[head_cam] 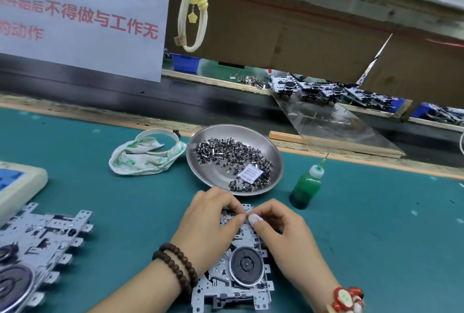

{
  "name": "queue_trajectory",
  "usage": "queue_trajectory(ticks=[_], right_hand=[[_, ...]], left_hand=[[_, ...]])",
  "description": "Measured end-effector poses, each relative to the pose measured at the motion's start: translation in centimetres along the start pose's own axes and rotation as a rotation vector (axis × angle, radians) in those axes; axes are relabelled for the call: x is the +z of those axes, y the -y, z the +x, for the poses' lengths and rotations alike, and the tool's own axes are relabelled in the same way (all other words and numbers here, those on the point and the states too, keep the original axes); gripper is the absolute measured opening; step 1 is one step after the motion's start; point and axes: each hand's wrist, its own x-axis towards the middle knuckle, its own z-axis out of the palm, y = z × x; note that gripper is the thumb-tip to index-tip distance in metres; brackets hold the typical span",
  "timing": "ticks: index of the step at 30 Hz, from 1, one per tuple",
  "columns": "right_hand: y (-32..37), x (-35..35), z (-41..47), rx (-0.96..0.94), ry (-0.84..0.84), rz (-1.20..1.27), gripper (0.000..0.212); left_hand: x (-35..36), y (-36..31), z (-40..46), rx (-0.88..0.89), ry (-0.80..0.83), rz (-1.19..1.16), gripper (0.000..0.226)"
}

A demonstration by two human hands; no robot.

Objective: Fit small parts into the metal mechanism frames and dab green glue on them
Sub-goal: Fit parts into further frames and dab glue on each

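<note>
From the head camera, both hands meet over the far end of the metal mechanism frame (236,280), which lies flat on the green bench (364,250) right in front of the person. The left hand (208,227) has its fingers curled down, fingertips pressing on the frame's top edge; the right hand (276,222) is curled too, thumb and forefinger pinched together right against the left fingertips, though whatever tiny part sits between them is too small to make out. The frame is silver stamped sheet metal, full of slots and tabs, with a round black flywheel (247,265) set in its near half. Just beyond the hands sits a shallow steel dish (200,169) holding a heap of small dark parts (226,149) and a little white sachet (249,174). To the right of the dish stands the green glue bottle (305,187), upright, thin needle tip pointing up. Left of the dish, a stained white cloth (143,159) lies bunched around a tape ring (157,138). At the left edge, more frames (42,245) lie side by side.
</note>
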Motion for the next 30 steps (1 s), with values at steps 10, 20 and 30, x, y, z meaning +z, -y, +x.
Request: queue_trajectory(ticks=[10, 20, 30], right_hand=[[0.3, -0.4, 0.1, 0.097, 0.068, 0.162, 0.017], [0.9, -0.1, 0.5, 0.220, 0.075, 0.255, 0.024], [1.0, -2.1, -0.4, 0.211, 0.238, 0.239, 0.026]], left_hand=[[0.9, -0.8, -1.0, -0.056, -0.083, 0.020, 0.019], [1.1, -0.8, -1.3, 0.023, -0.086, 0.013, 0.020], [0.7, -0.7, -1.5, 0.152, -0.054, 0.088, 0.018]])
